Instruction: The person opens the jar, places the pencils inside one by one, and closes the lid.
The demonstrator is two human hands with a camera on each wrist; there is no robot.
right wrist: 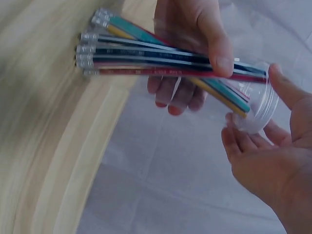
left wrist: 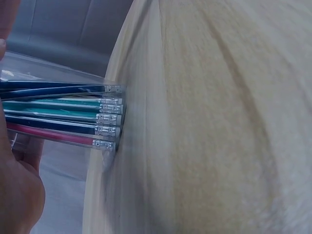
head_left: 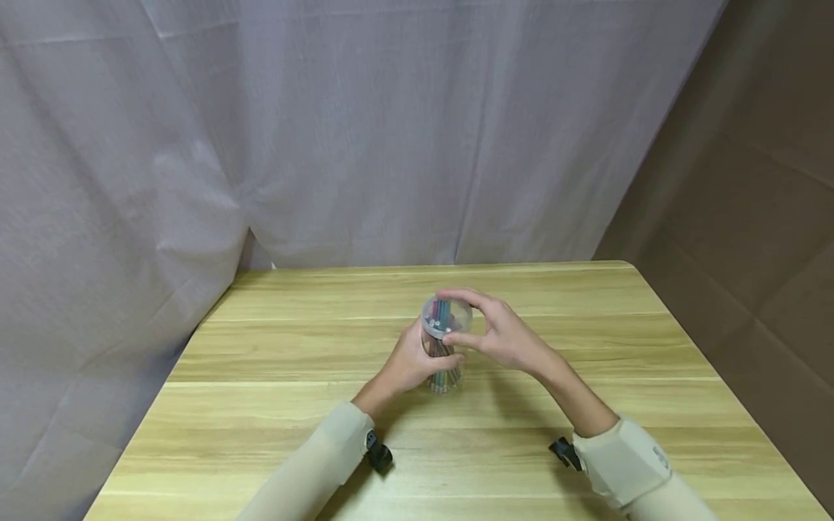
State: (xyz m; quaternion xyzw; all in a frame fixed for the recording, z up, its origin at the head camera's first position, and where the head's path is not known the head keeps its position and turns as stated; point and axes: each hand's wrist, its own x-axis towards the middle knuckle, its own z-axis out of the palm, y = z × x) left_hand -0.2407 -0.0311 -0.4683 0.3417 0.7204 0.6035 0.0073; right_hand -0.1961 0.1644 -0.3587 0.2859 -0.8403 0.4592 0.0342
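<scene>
A clear plastic jar (head_left: 457,379) stands upright on the wooden table, full of pencils (right wrist: 141,56) in red, blue, green and yellow. My left hand (head_left: 409,359) grips the jar's body from the left, its thumb across the near side. From the right, my right hand (head_left: 507,337) holds the jar's clear round lid (right wrist: 264,108) by the rim between thumb and fingers. The lid sits at the jar's top. In the left wrist view, the pencils' metal-banded ends (left wrist: 109,118) point down at the tabletop.
The wooden table (head_left: 260,427) spreads around both hands. Behind it hangs a pale grey curtain (head_left: 352,145), and a brown cloth wall (head_left: 749,217) runs along the right side. Dark wrist cameras show on both sleeves.
</scene>
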